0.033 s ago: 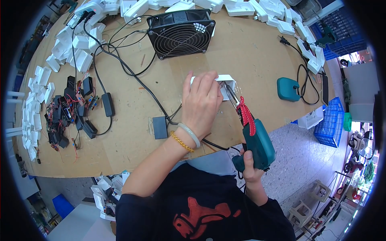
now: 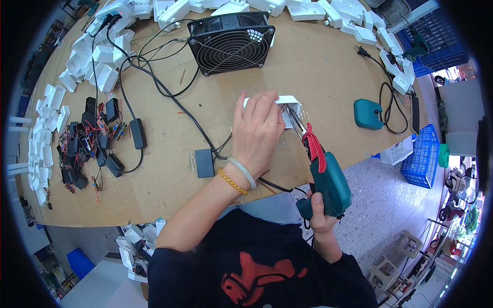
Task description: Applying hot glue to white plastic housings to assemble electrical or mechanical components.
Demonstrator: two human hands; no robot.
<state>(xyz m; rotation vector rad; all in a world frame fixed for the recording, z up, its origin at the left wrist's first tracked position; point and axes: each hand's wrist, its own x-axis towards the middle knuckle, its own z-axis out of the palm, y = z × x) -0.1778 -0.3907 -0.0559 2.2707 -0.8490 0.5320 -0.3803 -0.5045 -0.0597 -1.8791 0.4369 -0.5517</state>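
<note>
My left hand (image 2: 258, 126) presses down on a white plastic housing (image 2: 290, 99), fingers closed over its left part and hiding much of it. A teal soldering gun (image 2: 331, 185) with metal prongs is gripped in my right hand (image 2: 321, 213), thumb on its near side. The gun points up and left, and its tip reaches the open right part of the housing. Whether the tip touches the plastic cannot be made out. A red dotted cloth strip (image 2: 314, 149) is tied around the gun's front.
A black fan (image 2: 232, 43) with cables stands beyond my hands. White housings (image 2: 90, 56) pile up at the far left, near black boxes with wires (image 2: 84, 149). A dark grey block (image 2: 204, 163) lies left of my wrist. A teal case (image 2: 367, 114) and cord sit at the right.
</note>
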